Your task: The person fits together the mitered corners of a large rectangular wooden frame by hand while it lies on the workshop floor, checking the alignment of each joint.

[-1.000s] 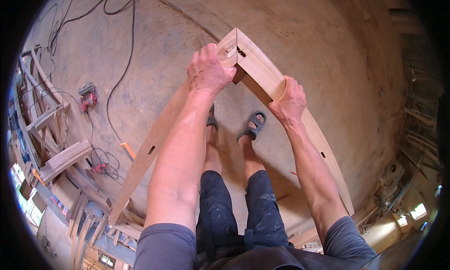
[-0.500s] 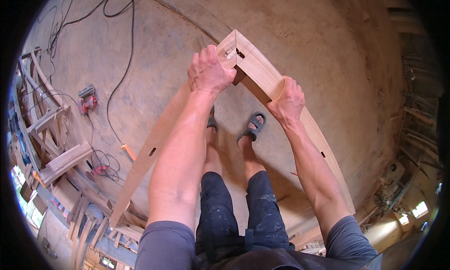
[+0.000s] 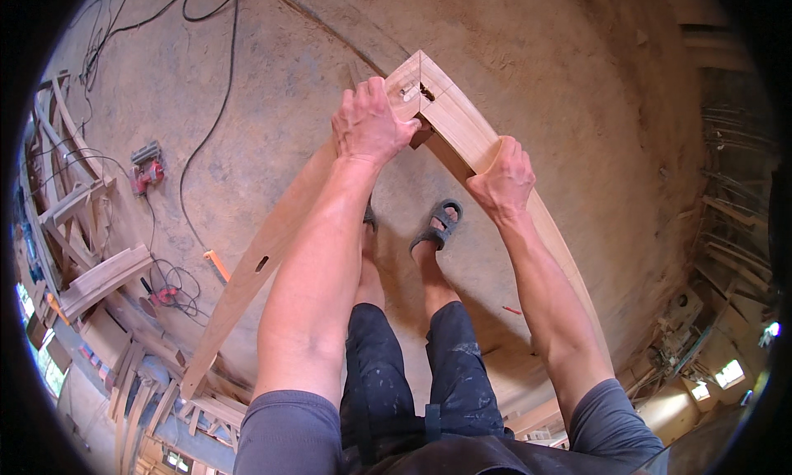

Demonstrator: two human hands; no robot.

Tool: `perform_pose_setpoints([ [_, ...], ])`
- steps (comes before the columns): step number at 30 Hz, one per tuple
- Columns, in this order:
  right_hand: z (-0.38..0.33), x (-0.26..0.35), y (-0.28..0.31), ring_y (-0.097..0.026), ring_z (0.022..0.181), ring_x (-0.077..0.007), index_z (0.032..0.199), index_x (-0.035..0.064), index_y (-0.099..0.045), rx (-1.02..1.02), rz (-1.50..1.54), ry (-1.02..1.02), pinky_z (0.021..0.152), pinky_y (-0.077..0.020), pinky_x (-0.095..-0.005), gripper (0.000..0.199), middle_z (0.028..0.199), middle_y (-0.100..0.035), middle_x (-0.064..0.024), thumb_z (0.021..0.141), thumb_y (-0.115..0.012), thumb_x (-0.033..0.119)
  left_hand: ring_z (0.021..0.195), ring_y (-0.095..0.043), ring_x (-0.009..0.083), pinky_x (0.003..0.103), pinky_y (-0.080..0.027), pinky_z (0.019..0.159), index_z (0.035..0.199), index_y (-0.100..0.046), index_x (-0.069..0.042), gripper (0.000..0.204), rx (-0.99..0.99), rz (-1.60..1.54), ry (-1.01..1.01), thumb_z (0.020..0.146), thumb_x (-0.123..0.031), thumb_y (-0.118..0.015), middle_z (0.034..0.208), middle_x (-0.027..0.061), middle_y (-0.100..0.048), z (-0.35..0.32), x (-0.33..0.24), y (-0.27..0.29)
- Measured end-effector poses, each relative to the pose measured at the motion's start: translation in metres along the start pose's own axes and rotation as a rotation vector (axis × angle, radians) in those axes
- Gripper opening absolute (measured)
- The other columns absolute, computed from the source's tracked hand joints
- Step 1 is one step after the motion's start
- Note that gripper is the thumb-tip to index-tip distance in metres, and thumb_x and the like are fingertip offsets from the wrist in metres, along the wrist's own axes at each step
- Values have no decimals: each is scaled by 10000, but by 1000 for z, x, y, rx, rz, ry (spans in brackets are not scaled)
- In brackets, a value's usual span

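Note:
A pale wooden frame joins two long boards at a mitred corner (image 3: 421,72) that points away from me. My left hand (image 3: 370,127) is closed round the left board (image 3: 247,295) just short of the joint. On the right board (image 3: 460,122), farther down from the corner, my right hand (image 3: 505,178) is wrapped over the edge. A dark, ragged slot and a pale patch show on the faces by the joint. Another slot is cut lower in the left board. Both boards run back toward me past my legs, partly hidden by my forearms.
Left on the floor lie a red and grey power tool (image 3: 148,173), a small red tool with a cord (image 3: 162,297) and an orange-handled item (image 3: 218,265). A black cable (image 3: 221,112) snakes nearby. Wooden parts (image 3: 107,278) are piled along the left; more timber lines the right.
The floor things at the left appear slightly farther left, as my view has shifted a little. Both hands keep their hold on the frame, which stays almost where it was before me.

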State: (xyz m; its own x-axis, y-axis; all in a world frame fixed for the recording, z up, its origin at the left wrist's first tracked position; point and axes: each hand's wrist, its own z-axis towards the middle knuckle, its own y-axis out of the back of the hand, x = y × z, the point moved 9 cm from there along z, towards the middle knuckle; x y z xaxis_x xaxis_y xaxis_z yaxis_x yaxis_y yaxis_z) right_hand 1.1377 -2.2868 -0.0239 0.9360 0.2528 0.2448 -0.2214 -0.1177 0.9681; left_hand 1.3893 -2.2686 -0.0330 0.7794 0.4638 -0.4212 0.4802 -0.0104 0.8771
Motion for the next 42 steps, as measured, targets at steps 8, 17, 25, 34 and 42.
perform_pose_setpoints([
  [8, 3, -3, -1, -675, 887, -425, 1024, 29, -576, 49, -10, -54, 793, -566, -506, 365, 992, -673, -206, 675, -672, 75, 1093, -671, 358, 479, -576, 922, 1153, -596, -66, 708, 1, 4, -20, 656, -424, -951, 1155, 159, -714, 2, -1, -1],
  [17, 4, -3, -2, -681, 875, -425, 1038, 35, -584, 82, -11, -80, 786, -570, -511, 376, 990, -675, -204, 678, -685, 67, 1059, -665, 372, 493, -557, 906, 1103, -596, -66, 674, -25, -42, -19, 632, -391, -952, 1080, 162, -710, 1, -1, 0],
  [25, -2, -6, -3, -668, 909, -438, 1094, 32, -574, 54, 31, -50, 786, -564, -517, 457, 997, -655, -206, 650, -680, 32, 1046, -658, 371, 494, -568, 877, 1123, -584, -61, 690, -14, -48, -38, 638, -384, -954, 1091, 170, -703, 1, -2, 0],
  [34, 3, 1, -3, -627, 907, -422, 1101, 10, -571, 46, -26, -47, 786, -529, -493, 473, 998, -614, -188, 631, -627, 3, 1064, -643, 366, 491, -570, 871, 1146, -574, -59, 718, 42, -65, -10, 615, -345, -965, 1134, 158, -684, 7, -2, -3],
  [42, 3, 3, -5, -579, 976, -393, 1113, 18, -562, 62, -82, -51, 836, -466, -467, 499, 1020, -571, -166, 622, -652, 23, 1056, -631, 358, 478, -574, 865, 1167, -559, -64, 734, 64, -68, -3, 608, -323, -958, 1136, 141, -641, 6, -3, -7],
])
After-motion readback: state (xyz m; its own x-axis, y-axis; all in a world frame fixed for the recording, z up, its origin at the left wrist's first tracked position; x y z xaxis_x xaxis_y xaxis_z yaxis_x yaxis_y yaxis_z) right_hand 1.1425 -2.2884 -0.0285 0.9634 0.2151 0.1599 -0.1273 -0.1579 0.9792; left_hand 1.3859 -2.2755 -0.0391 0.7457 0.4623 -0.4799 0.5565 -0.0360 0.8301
